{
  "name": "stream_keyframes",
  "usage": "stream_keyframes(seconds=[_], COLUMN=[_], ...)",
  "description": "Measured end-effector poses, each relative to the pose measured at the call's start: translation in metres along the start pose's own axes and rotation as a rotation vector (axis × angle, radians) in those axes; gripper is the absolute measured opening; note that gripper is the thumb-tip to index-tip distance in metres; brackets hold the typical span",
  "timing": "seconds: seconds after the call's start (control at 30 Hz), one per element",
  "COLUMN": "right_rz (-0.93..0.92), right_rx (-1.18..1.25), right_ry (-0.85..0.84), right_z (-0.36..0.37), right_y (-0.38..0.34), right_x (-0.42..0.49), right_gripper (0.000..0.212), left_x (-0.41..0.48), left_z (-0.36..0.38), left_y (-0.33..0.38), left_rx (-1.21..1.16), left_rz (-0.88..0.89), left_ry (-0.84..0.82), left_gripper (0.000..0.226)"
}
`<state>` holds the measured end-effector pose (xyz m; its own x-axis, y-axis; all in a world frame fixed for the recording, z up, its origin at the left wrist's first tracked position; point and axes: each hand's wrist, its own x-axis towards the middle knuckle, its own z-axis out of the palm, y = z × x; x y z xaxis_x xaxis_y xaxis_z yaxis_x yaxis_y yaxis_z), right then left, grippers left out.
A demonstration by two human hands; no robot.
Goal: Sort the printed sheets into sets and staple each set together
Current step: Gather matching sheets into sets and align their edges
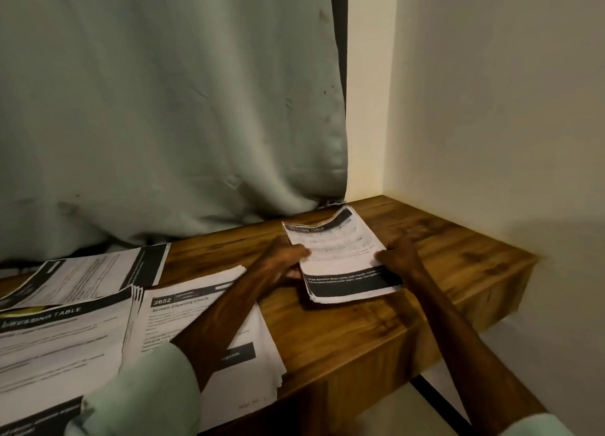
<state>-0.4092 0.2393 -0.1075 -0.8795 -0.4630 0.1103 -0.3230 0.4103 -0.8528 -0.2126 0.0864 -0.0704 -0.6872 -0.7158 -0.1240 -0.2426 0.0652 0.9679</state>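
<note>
Desk: left hand, right hand pinch paper stack.

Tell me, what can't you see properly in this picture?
Head view:
1. Small print on the white, black-banded paper stack, held by the left grip and right grip: blurred.
2. White "Screen Cleaning" sheet pile: middle hidden by the left forearm.
3. White "Dressing Table" sheet pile: cut off by the left and bottom edges.
4. Any staples: too small to tell.

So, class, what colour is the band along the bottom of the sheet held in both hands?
Black band, white print; head view.
</note>
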Motion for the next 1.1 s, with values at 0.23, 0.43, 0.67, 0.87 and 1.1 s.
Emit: stream_keyframes(seconds=[0.23, 0.43, 0.67, 0.87, 1.1], right_rz=[-0.010, -0.113, -0.095, -0.053, -0.186], right_rx=[-0.248, -0.254, -0.313, -0.469, -0.435], right_ry=[0.015, 0.009, 0.096, 0.140, 0.221], right_z=[0.011, 0.018, -0.003, -0.017, 0.012], right_y=[0.022, 0.023, 0.019, 0.036, 0.015], right_x=[0.010, 0.011, 0.033, 0.049, 0.011], right_gripper=[0.040, 0.038, 0.039, 0.051, 0.050], left_x=[-0.004, -0.011, -0.008, 0.000, -0.001], left_z=[-0.018, -0.020, 0.019, 0.061, 0.064], left_y=[-0.014, -0.025, -0.033, -0.027, -0.027], left_rx=[0.233, 0.512, 0.570, 0.666, 0.741], left_rz=[-0.102, 0.047, 0.165, 0.240, 0.273], left_ry=[0.002, -0.058, -0.134, -0.176, -0.208], left_gripper=[0.019, 0.005, 0.032, 0.041, 0.043])
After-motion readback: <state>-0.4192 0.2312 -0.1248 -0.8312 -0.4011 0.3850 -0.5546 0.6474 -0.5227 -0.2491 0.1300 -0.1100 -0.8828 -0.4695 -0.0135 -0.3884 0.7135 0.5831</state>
